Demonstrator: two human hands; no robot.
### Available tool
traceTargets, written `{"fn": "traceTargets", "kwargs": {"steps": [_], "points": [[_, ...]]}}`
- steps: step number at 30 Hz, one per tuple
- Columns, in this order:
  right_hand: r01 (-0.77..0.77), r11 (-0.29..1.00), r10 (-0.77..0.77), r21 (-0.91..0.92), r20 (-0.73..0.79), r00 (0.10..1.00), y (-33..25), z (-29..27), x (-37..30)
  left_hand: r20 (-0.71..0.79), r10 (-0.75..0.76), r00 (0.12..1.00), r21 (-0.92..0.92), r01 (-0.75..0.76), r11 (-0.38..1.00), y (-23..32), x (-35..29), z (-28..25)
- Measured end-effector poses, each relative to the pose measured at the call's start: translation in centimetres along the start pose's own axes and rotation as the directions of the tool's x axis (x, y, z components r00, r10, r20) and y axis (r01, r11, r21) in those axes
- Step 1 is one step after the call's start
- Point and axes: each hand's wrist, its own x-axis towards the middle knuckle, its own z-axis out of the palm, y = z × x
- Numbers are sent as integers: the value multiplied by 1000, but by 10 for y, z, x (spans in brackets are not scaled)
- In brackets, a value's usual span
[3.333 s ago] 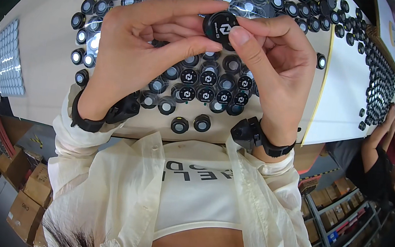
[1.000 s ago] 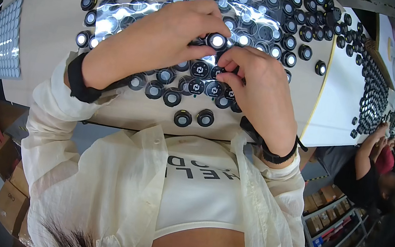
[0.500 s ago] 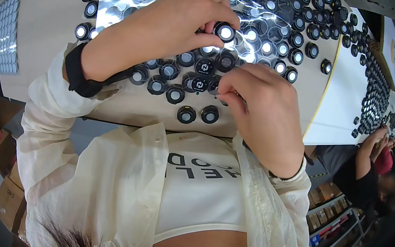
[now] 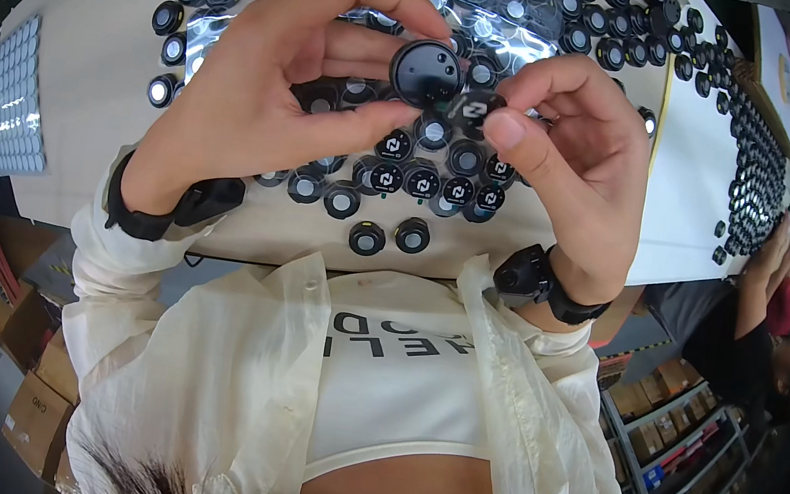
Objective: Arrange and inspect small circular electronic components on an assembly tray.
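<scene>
My left hand (image 4: 260, 92) grips a round black puck-shaped part (image 4: 424, 71) by its rim, between thumb and fingers. Its dark face with small holes is turned up. Between thumb and forefinger of my right hand (image 4: 593, 164) is a round black sticker (image 4: 476, 109) with a white logo, slightly blurred. The sticker is at the puck's lower right edge; whether they touch I cannot tell. Below both hands, several more black stickers (image 4: 422, 183) lie in rows on clear film. Many black pucks with pale centres surround them, such as one puck (image 4: 412, 235) near the table's front edge.
Glossy clear film (image 4: 206, 26) lies over part of the beige table (image 4: 92, 103). At the far left is a sheet of pale round pieces (image 4: 17, 98). More pucks (image 4: 752, 186) crowd a white surface at the right, where another person's arm (image 4: 764, 264) reaches in.
My left hand has turned the puck over, from pale centre up to dark holed face up. My right hand has risen from the stickers on the film, bringing one up beside the puck.
</scene>
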Motion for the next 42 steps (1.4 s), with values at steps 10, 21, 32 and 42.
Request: {"fn": "traceTargets", "kwargs": {"steps": [10, 21, 32, 42], "points": [[43, 999, -43, 0, -81, 996, 2, 5, 8, -139, 58, 989, 130, -40, 991, 3, 1, 8], [35, 999, -36, -9, -134, 990, 6, 10, 10, -199, 73, 977, 174, -38, 984, 4, 3, 12], [0, 996, -15, -92, -169, 985, 7, 10, 11, -201, 64, 978, 265, -9, 964, 1, 1, 13], [90, 856, -224, -509, -209, 952, 14, 17, 13, -236, 89, 968, 301, -15, 953, -5, 5, 16]]}}
